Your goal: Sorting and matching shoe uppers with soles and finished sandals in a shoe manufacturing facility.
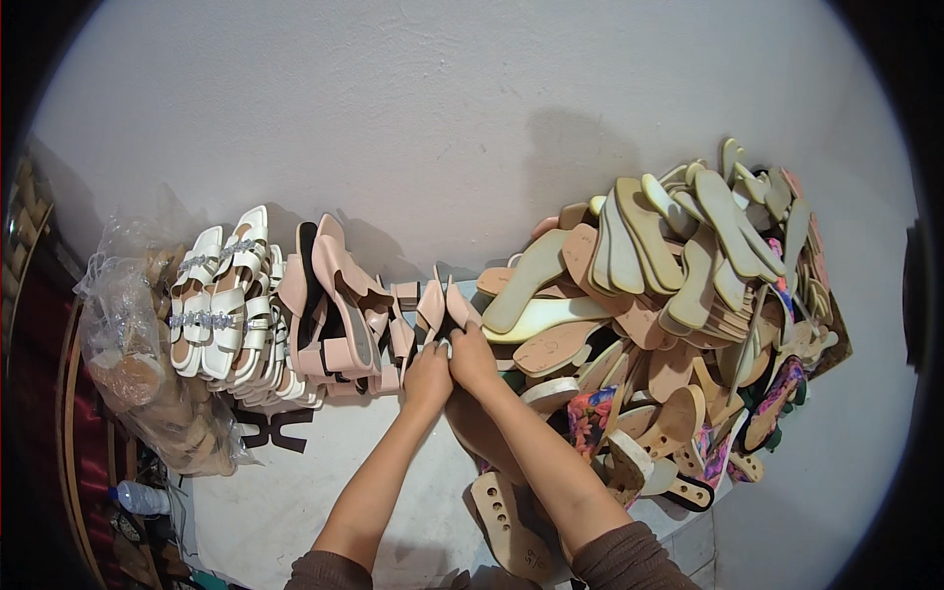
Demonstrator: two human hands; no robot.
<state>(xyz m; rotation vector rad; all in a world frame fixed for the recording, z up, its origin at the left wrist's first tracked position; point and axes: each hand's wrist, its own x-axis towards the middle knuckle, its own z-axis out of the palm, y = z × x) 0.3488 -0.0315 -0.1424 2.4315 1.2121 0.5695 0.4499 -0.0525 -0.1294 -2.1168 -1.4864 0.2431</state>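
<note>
Both arms reach forward to the middle of the white table (295,492). My left hand (429,380) is closed at the near end of a pink pointed mule (431,307). Right beside it, my right hand (474,362) is closed round the near end of a matching pink mule (460,307). The two mules stand side by side, toes pointing away from me. My fingers hide their near ends. Just left of them is a row of pink block-heeled mules (339,285), several leaning together.
White strappy sandals (211,315) with sparkling bands are stacked farther left, beside a clear plastic bag (133,364) of shoe parts. A large heap of insoles (629,246) and wooden soles (678,418) fills the right. One holed sole (501,516) lies near my right forearm. A bottle (143,499) is at lower left.
</note>
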